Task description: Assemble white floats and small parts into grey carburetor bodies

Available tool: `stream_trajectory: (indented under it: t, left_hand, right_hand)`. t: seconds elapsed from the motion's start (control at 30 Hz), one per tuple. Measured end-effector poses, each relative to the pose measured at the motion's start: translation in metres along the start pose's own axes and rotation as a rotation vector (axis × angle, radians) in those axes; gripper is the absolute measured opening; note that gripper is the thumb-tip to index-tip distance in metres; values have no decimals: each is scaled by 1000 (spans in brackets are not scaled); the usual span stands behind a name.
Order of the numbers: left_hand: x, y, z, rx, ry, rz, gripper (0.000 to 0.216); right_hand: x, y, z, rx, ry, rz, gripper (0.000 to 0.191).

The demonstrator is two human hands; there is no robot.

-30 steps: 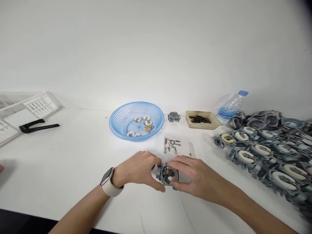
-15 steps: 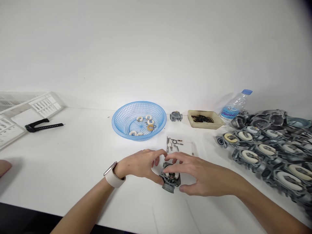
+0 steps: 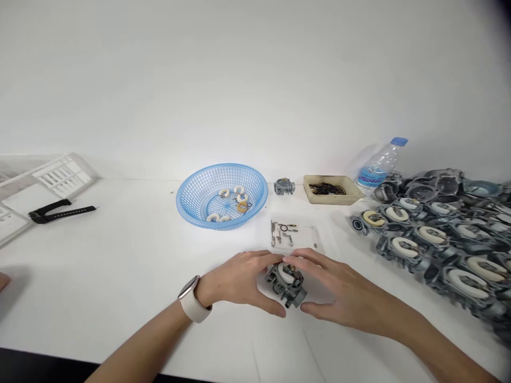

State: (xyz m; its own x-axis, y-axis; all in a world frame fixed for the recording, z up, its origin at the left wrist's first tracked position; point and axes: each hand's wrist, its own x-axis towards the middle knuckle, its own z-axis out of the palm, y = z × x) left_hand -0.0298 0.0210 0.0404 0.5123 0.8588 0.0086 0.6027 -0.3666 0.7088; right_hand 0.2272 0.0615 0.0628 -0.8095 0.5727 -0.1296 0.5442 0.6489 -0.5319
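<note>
A grey metal carburetor with a white float stands between my two hands, tilted, its round flange toward the lower right. My left hand, with a watch on the wrist, curls round its left side, fingers at the far edge and thumb in front. On the other side my right hand reaches over the top with its fingers, while the thumb lies by the flange. Both hands grip the part between them; some contact points are hidden. Just beyond lies a clear tray with small jets, a black O-ring and other tiny metal parts.
A blue basket holds several floats. Behind are another carburetor, a tan box of black rings and a water bottle. Many carburetors crowd the right. At left lie a black strap and white racks; another person's hand shows.
The carburetor has turned between my hands, so its flange now points to the lower right instead of straight toward me. The view has shifted slightly.
</note>
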Motion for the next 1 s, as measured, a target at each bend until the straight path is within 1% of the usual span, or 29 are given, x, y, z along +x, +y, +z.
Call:
stream_trajectory:
  t: [0.1,0.17,0.2,0.23,0.3,0.37,0.43,0.5,0.6,0.63,0.7,0.77,0.83,0.87,0.9,1.0]
  left_hand:
    - [1,-2,3,31,6,-34,61]
    - [2,-1,6,63,13,-52,46]
    - [2,0,8,80,13,-63,42]
    - [2,2,10,93,14,-74,42]
    - [2,6,12,89,16,-88,50]
    - [1,9,12,52,16,-78,57]
    - [1,11,13,1,11,-56,57]
    - [2,13,13,-56,-7,-44,49]
    - [3,13,15,-118,-14,-65,32]
    - [4,13,16,-124,-3,-76,29]
    - [4,13,18,-121,20,-81,28]
    - [5,12,19,-107,27,-70,29]
    - [5,11,18,-77,14,-57,30]
    - [5,11,17,-54,3,-51,32]
    - [5,10,17,-28,-9,-47,35]
    - [3,9,15,47,-25,-38,48]
  right_hand:
    - [-1,2,-1,161,-27,54,75]
    - [2,0,4,245,4,70,67]
    - [4,0,7,273,20,67,62]
    - [5,0,11,287,32,59,59]
    - [6,1,19,271,53,27,58]
    - [4,5,26,199,90,-41,61]
    - [1,8,31,77,150,-158,62]
    - [-3,7,33,-96,232,-303,53]
    - [-5,0,33,-387,364,-470,33]
    - [-4,-3,32,-472,404,-506,30]
    - [-3,-9,30,-602,465,-550,31]
    - [-2,-12,30,-680,491,-567,32]
    - [-3,-11,29,-682,467,-556,29]
    - [-5,-10,27,-644,434,-538,29]
    - [-7,-7,25,-584,401,-514,33]
    - [-13,2,14,-369,312,-374,54]
